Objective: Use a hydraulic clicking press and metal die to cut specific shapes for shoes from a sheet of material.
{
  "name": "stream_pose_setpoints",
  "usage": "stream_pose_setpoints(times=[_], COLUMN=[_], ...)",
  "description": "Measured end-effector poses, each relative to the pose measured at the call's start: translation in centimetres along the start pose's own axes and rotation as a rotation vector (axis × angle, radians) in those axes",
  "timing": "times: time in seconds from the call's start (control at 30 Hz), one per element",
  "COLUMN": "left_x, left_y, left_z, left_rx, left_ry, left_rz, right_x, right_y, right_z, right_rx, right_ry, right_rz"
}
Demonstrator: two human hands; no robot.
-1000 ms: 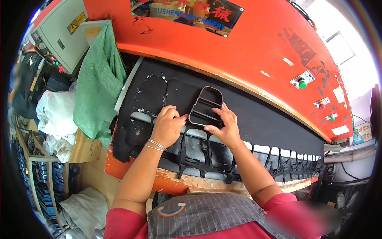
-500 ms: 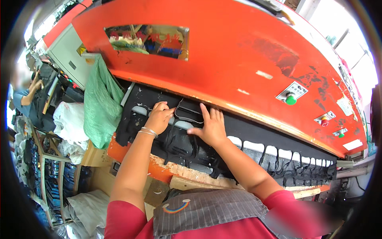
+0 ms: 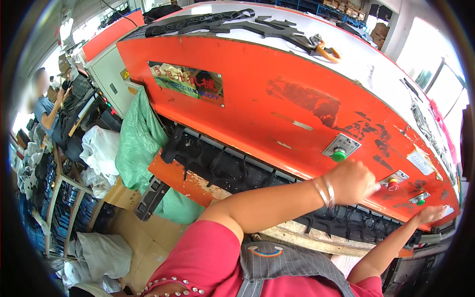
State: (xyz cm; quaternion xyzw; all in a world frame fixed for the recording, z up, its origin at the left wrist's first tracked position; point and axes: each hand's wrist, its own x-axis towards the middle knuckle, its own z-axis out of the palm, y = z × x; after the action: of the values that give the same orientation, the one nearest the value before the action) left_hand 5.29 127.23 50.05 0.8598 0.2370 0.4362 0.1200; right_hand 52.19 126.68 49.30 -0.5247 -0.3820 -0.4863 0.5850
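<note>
My left hand (image 3: 350, 183), with two thin bracelets at the wrist, is in front of the red machine (image 3: 237, 106). Slightly blurred, it looks closed and empty, below and right of a green push button (image 3: 339, 155). Its thumb side points toward a red knob (image 3: 392, 184). My right hand (image 3: 431, 214) is farther right, fingers stretched out, just below a second green button (image 3: 420, 202); whether it touches the panel I cannot tell. Black sheet material (image 3: 225, 168) with thin straps lies along the bed under the machine's lower edge, partly hidden by my left arm.
A green sack (image 3: 138, 141) and white bags (image 3: 100, 148) hang at the left, near a grey cabinet (image 3: 110, 81). Shelves (image 3: 54, 208) hold many blue items. Black cut pieces (image 3: 267, 30) lie on the machine top. Another person (image 3: 48, 114) stands far left.
Both hands have left the black material and moved right to the button panels. The white pads seen along the bed are now out of sight. My view has shifted to take in the machine's top.
</note>
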Motion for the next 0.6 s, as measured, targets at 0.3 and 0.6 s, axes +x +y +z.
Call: stream_pose_setpoints(times=[0.3, 0.6], left_x=[-8.1, -23.5], left_y=[-1.5, 2.8], left_z=[2.5, 1.7], left_rx=[0.065, 0.395], left_ry=[-0.003, -0.207], left_rz=[-0.408, -0.752], right_x=[-4.9, -17.8], right_y=[-5.6, -27.7], right_z=[-0.7, -15.9], right_rx=[0.356, 0.873], right_ry=[-0.283, -1.744], right_rz=[0.173, -0.538])
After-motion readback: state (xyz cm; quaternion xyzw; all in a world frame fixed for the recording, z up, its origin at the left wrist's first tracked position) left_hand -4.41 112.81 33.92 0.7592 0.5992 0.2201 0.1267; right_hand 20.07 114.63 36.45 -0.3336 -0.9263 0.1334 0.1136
